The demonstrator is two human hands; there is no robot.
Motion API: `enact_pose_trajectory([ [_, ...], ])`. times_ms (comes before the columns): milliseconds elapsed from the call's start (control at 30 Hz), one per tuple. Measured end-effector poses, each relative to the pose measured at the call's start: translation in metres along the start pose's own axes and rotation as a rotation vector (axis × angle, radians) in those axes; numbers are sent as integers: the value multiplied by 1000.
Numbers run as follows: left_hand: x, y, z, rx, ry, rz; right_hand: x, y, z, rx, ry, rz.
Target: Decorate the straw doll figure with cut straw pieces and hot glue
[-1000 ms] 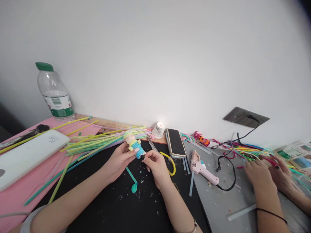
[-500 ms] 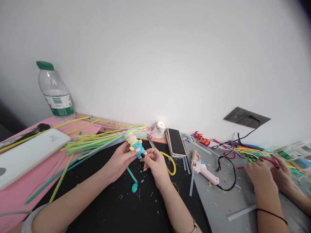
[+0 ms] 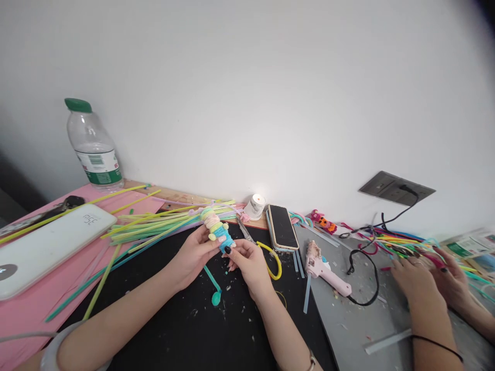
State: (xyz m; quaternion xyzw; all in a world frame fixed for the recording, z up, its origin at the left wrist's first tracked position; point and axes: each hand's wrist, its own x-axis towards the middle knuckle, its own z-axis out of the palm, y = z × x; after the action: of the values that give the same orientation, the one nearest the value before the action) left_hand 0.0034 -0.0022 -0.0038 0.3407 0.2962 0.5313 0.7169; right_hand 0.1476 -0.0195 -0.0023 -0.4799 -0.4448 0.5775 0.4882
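My left hand (image 3: 193,253) is closed around a small figure wound from pastel pipe cleaners (image 3: 215,229), holding it tilted above the black mat (image 3: 185,330). My right hand (image 3: 247,263) pinches the figure's blue lower end with thumb and fingertips. A bundle of green and yellow pipe cleaners (image 3: 154,226) lies just behind the figure. A teal curled piece (image 3: 214,291) rests on the mat below my hands. A yellow bent pipe cleaner (image 3: 273,260) lies to the right of my right hand.
Scissors (image 3: 244,232), a lit candle (image 3: 255,205) and a phone (image 3: 282,226) sit behind my hands. A pink glue gun (image 3: 325,268) with a black cord lies on the grey mat. Another person's hands (image 3: 421,281) sort pipe cleaners at right. A water bottle (image 3: 94,147) and white device (image 3: 42,247) stand left.
My right hand's fingers have shifted slightly on the figure's blue end. The view has drifted a little to the left. The other person's hands stay among their pipe cleaners.
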Motion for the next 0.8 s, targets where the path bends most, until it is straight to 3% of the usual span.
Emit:
enact_pose_trajectory([
  [533, -1, 2, 1, -40, -3, 16, 0, 1, -3, -8, -49, -58],
  [800, 0, 0, 1, -48, -14, 4, 1, 4, -3, 4, -15, -55],
])
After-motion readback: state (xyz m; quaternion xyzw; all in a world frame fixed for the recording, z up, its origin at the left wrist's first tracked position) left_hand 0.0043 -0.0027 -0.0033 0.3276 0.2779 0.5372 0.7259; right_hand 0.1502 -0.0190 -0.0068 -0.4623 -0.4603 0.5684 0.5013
